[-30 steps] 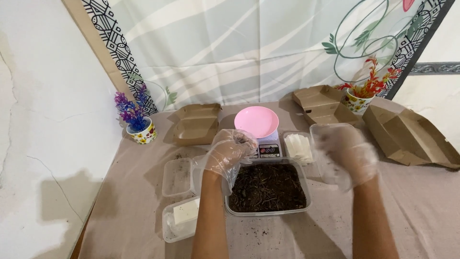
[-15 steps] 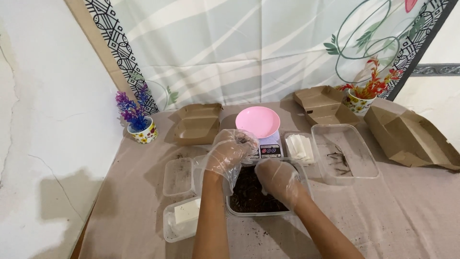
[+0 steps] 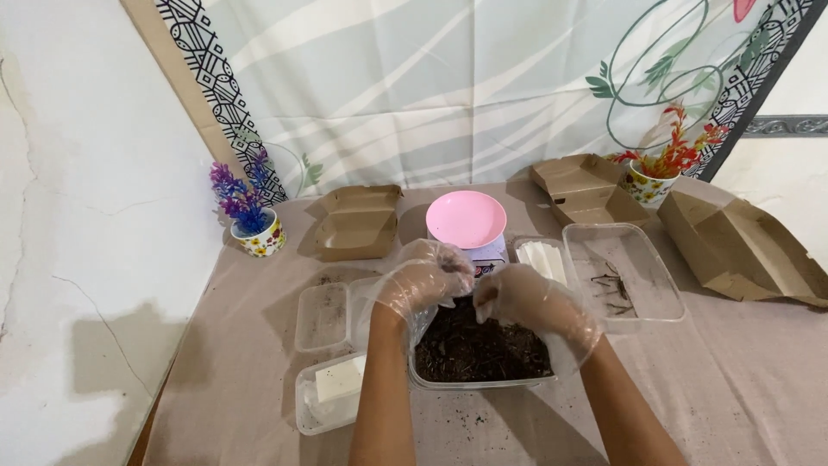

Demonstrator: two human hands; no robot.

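Lower centre of the frame: one clear plastic tub filled with dark, crumbly material. Two hands, both in thin transparent gloves, are over its far edge. The left hand is curled, fingertips drawn together and pointing down at the dark material; whether anything is pinched between them cannot be told. The right hand sits just beside it, fingers bent and bunched over the material; its hold likewise cannot be made out.

Lower left: one clear container holding a white block, and behind it one shallow clear container with only specks inside.

Middle of the frame, just beyond the hands: one small scale carrying one pink round dish. Right of it, one small tray of white folded items, then one large clear tray containing a few dark strands.

Far band: three brown cardboard boxes, all open, one at centre left, one at upper right, one at far right. Two potted artificial plants: purple at left, red at upper right. One tan cloth covers the table; loose dark crumbs lie on it near the tub.
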